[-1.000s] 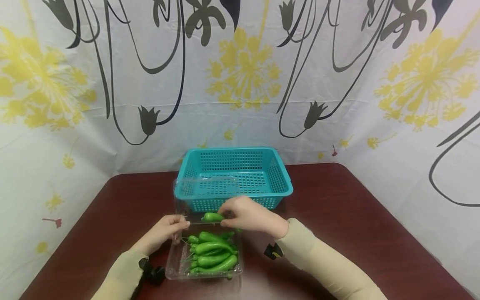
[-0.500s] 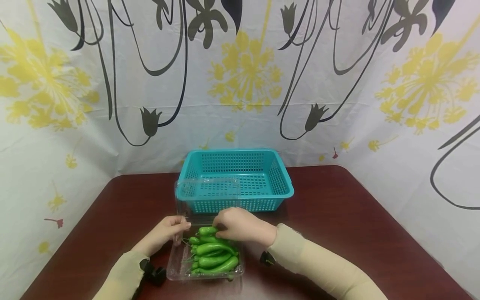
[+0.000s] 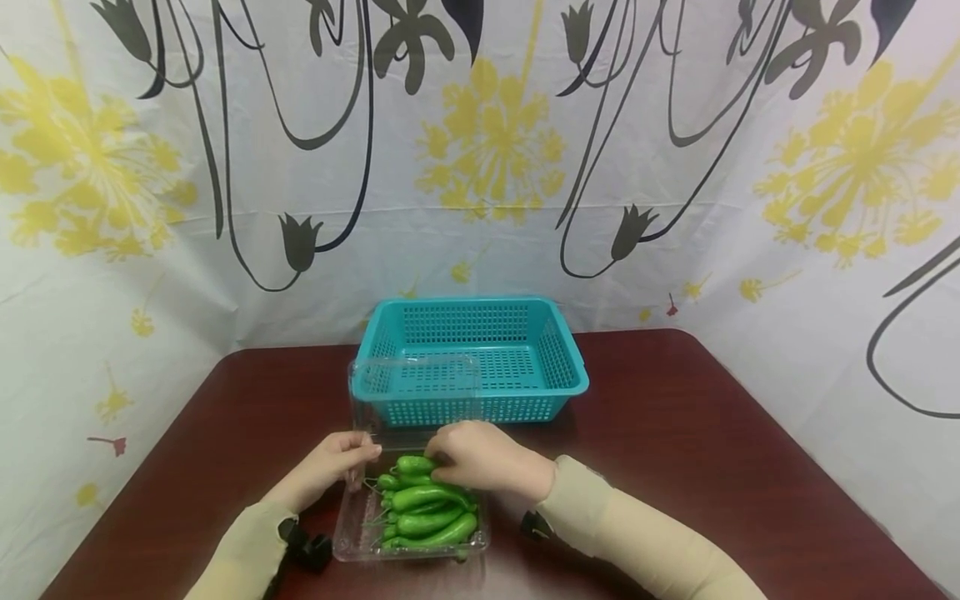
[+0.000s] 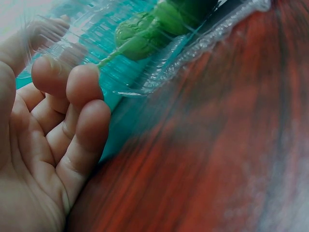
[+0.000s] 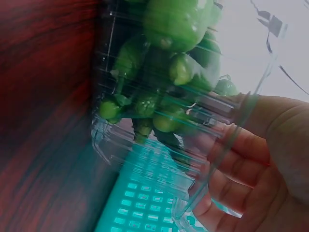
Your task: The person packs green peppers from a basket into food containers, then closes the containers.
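A clear plastic clamshell box stands with its lid raised at the back. Several green chili peppers lie side by side in it, stems to the left; their undersides show through the plastic in the right wrist view. My left hand pinches the box's left side near the hinge, fingers curled at the clear wall in the left wrist view. At the back of the row, my right hand holds the right end of a green chili pepper. Its fingertips are partly hidden behind the hand and among the peppers.
A turquoise perforated basket stands behind the box, partly seen through the transparent lid. Both rest on a dark red-brown wooden table. A patterned white cloth hangs behind the table.
My right hand has brought the green chili pepper down and toward me, from above the hinge into the box's back row. My left hand stays at the box's left side.
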The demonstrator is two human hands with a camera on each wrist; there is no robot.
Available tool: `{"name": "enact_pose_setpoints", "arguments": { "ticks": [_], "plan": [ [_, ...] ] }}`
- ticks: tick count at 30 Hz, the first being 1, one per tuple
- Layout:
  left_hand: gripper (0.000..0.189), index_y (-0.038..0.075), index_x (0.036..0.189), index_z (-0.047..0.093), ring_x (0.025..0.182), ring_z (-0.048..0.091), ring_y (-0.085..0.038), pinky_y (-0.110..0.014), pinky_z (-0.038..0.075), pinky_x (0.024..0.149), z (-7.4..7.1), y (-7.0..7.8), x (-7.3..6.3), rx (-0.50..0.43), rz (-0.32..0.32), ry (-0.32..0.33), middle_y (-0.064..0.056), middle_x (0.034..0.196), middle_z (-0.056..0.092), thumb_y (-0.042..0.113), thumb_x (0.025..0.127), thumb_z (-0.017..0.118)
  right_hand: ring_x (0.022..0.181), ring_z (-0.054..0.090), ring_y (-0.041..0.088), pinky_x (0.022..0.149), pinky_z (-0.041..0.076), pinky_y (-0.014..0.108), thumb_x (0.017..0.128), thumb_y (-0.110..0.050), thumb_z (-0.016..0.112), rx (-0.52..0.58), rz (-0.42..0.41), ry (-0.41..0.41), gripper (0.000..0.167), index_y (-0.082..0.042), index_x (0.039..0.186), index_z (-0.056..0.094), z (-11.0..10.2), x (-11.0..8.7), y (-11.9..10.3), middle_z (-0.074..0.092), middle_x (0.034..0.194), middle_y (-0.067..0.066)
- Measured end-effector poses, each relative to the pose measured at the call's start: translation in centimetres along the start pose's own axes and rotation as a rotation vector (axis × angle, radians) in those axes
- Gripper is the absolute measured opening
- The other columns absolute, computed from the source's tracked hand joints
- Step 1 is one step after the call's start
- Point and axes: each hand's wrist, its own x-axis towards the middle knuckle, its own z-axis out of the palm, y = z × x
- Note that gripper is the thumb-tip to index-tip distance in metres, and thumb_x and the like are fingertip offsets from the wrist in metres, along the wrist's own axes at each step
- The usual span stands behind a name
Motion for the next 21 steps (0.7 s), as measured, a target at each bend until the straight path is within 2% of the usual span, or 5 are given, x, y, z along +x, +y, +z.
{"name": "enact_pose_setpoints", "arguments": {
  "ticks": [6,9,16,21],
  "plan": [
    [0.040,-0.017,0.088,0.047,0.052,0.050,-0.012,-0.034,0.050,0.058,0.05,0.11,-0.03,0.001,0.018,-0.007,-0.001,0.058,0.049,0.020,0.098,0.059,0.076,0.057,0.000,0.069,0.047,0.018,0.084,-0.028,0.074,0.010,0.007,0.010,0.014,-0.020,0.096,0.072,0.09,-0.35,0.06,0.062,0.085,-0.014],
    [0.039,-0.015,0.085,0.048,0.051,0.050,-0.012,-0.035,0.050,0.058,-0.05,0.08,0.01,0.012,0.021,-0.008,-0.001,0.057,0.049,0.021,0.098,0.059,0.079,0.058,0.000,0.071,0.047,0.018,0.085,-0.029,0.073,0.025,0.008,0.018,0.014,-0.020,0.096,0.072,0.11,-0.47,0.10,0.062,0.086,-0.013],
    [0.031,0.000,0.079,0.052,0.051,0.051,-0.013,-0.035,0.051,0.059,-0.13,0.07,0.05,0.019,-0.002,0.003,0.001,0.057,0.050,0.024,0.098,0.059,0.085,0.060,0.000,0.076,0.048,0.018,0.086,-0.030,0.073,0.038,0.026,0.035,0.017,-0.020,0.100,0.073,0.16,-0.69,0.13,0.064,0.091,-0.012],
    [0.035,-0.009,0.082,0.050,0.052,0.050,-0.012,-0.035,0.051,0.058,-0.05,0.19,-0.10,0.014,0.010,-0.007,0.000,0.057,0.050,0.022,0.098,0.058,0.085,0.060,0.001,0.075,0.048,0.018,0.086,-0.030,0.073,0.031,0.022,0.041,0.018,-0.019,0.100,0.073,0.20,-0.86,0.07,0.065,0.092,-0.012]
  ]
}}
